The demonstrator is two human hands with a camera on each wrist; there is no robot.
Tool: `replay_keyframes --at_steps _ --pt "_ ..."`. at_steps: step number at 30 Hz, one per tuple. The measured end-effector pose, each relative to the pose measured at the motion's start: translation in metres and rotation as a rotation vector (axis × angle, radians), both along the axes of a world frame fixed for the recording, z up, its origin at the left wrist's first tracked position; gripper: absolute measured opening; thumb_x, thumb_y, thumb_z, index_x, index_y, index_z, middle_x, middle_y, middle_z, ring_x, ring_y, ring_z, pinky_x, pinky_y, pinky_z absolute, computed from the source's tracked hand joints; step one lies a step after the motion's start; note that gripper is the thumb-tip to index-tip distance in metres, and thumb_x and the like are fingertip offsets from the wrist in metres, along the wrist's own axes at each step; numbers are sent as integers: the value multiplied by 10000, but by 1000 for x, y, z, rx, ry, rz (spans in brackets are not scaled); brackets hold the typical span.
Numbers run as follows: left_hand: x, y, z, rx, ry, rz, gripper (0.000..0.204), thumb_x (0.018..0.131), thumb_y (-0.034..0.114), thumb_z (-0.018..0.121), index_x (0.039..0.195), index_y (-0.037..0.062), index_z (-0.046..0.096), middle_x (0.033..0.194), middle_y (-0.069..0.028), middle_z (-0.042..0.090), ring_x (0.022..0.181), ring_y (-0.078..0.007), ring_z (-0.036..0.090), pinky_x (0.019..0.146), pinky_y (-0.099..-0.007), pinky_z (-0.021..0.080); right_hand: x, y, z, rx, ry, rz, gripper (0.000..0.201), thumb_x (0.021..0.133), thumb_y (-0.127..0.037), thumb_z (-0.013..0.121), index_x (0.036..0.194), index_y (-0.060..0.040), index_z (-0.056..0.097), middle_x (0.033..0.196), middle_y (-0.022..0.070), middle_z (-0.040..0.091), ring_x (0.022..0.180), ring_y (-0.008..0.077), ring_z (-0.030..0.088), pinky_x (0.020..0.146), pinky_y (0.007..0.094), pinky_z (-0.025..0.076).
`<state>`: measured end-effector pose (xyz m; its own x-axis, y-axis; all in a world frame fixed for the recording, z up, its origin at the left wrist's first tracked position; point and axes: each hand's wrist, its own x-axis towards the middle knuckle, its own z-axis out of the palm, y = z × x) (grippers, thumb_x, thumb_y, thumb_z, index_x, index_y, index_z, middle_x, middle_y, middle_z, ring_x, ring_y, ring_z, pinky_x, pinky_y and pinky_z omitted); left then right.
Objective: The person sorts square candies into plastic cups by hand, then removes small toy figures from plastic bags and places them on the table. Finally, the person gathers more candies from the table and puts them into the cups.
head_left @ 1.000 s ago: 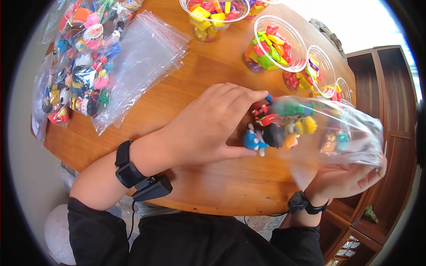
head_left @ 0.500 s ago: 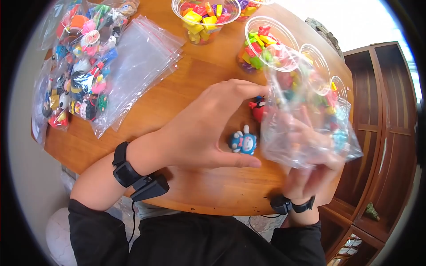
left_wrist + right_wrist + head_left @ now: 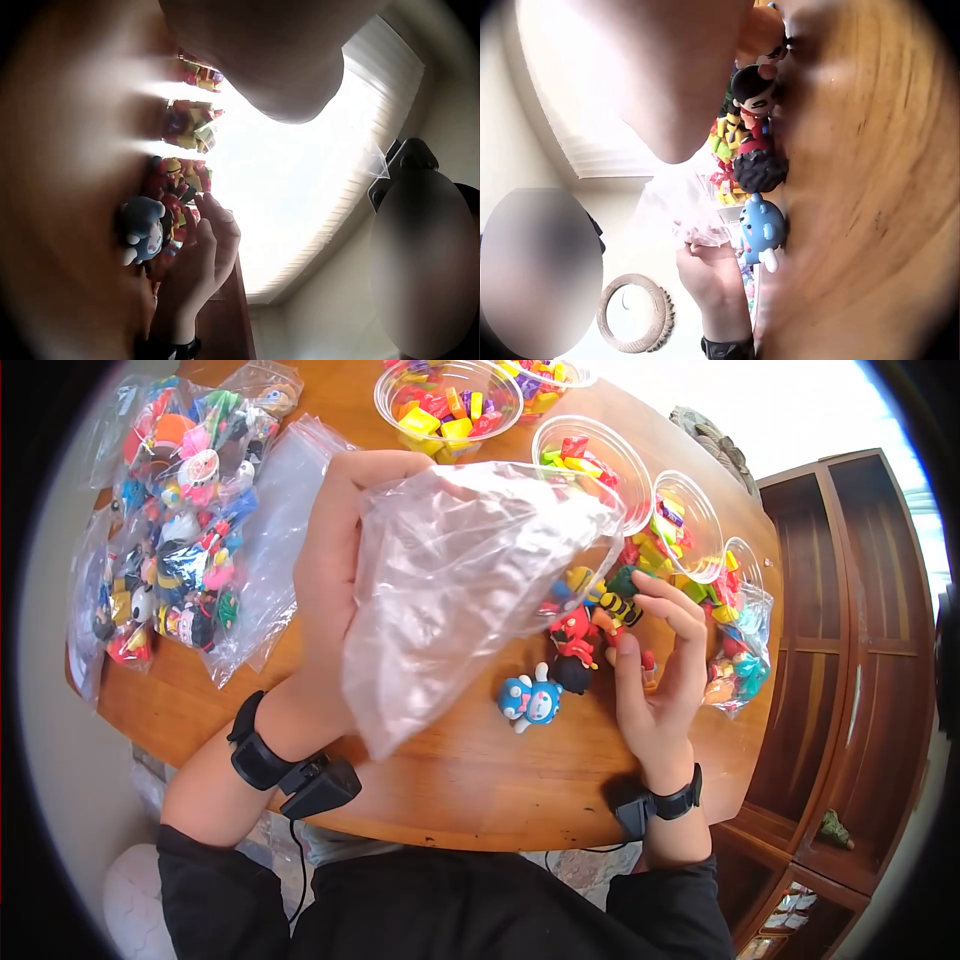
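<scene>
My left hand (image 3: pixel 330 550) holds a crumpled clear plastic bag (image 3: pixel 450 590) up over the table, its fingers partly hidden behind the film. Beneath the bag's right edge lies a cluster of small toy figurines: a red one (image 3: pixel 572 628), a black-haired one (image 3: pixel 573 675) and a yellow-and-black striped one (image 3: pixel 618 606). A blue figurine with long white-tipped ears (image 3: pixel 532 702) lies nearest me, slightly apart. My right hand (image 3: pixel 662 695) is at the cluster's right side, thumb and fingers spread and loosely bent. In the right wrist view the blue figurine (image 3: pixel 761 229) shows beside a black-haired one (image 3: pixel 759 171).
Clear tubs of wrapped candies (image 3: pixel 450 405) line the table's far side. Bags packed with figurines (image 3: pixel 180 540) and flat clear bags (image 3: pixel 280 530) lie at left. Another bag of figurines (image 3: pixel 738 670) sits at the right edge, near a wooden cabinet (image 3: pixel 820 660).
The bag went from my right hand to my left, which moved up and left with it. Figurines seen inside it earlier now lie on the table. My right hand has come to their right side.
</scene>
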<state>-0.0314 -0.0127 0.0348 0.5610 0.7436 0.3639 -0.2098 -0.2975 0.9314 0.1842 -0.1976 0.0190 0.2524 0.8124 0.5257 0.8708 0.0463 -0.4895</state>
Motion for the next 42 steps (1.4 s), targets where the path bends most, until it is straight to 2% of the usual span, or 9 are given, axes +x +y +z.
replay_keyframes --at_steps 6,12,16,21,22,28,32,35,42 --pt "-2 35 -22 388 -123 31 227 1040 133 743 1197 4 642 1144 -53 683 968 -107 632 882 -256 513 -6 2 4 -10 -51 -32 551 930 93 716 1463 15 600 1498 249 628 1353 380 619 1136 453 498" --pt "0 14 -8 75 -93 -26 223 1116 173 626 1221 -22 655 1114 -76 715 948 -133 646 869 -278 525 -9 2 6 -75 -192 -134 574 942 78 736 1498 1 614 1361 210 618 1215 358 616 1068 454 516" --pt "-2 20 -24 -112 -142 -59 249 1117 131 613 1305 -24 665 1094 -93 733 936 -143 668 834 -307 543 -5 -2 3 -138 -181 -185 508 966 73 730 1460 -6 637 1232 186 556 1124 307 608 883 372 549" --pt "-2 27 -25 -138 -35 -65 285 1090 98 615 1348 -4 680 1053 -90 746 835 -125 674 732 -291 539 -9 -2 2 -60 -18 -216 423 977 69 728 1385 -1 639 1203 171 572 1080 266 599 896 354 536" --pt "-2 25 -14 -363 19 -210 296 1075 82 602 1346 -3 684 1039 -86 748 807 -116 671 702 -280 537 -9 -2 3 41 -25 -221 398 983 63 723 1365 -2 635 1198 169 579 1053 256 600 911 358 532" --pt "0 22 -19 -888 -25 -622 468 1027 54 514 1487 -12 564 1165 -73 726 921 -114 679 745 -264 560 -15 -28 -2 436 -37 -233 466 1180 -461 505 1389 -46 472 1189 166 578 1023 244 636 877 352 568" --pt "5 11 -9 -1218 -72 -485 487 1059 77 495 1536 -13 532 1096 -40 699 901 -104 666 741 -254 544 -19 -31 -8 633 100 -113 471 1165 -450 552 1392 -51 446 1185 181 555 868 275 699 745 409 632" --pt "2 18 -16 -1379 -260 -615 475 1062 64 499 1531 -3 532 1094 -34 690 895 -99 666 759 -260 554 -14 -38 9 396 23 263 540 1080 -392 733 1395 -20 502 1075 169 626 853 318 741 734 441 655" --pt "7 11 -19 -1178 -11 -604 459 1039 27 507 1494 28 564 1109 -32 687 930 -105 668 788 -281 573 -29 -42 17 237 63 414 580 1024 -383 818 1405 -69 513 1065 122 632 887 303 721 791 442 629"
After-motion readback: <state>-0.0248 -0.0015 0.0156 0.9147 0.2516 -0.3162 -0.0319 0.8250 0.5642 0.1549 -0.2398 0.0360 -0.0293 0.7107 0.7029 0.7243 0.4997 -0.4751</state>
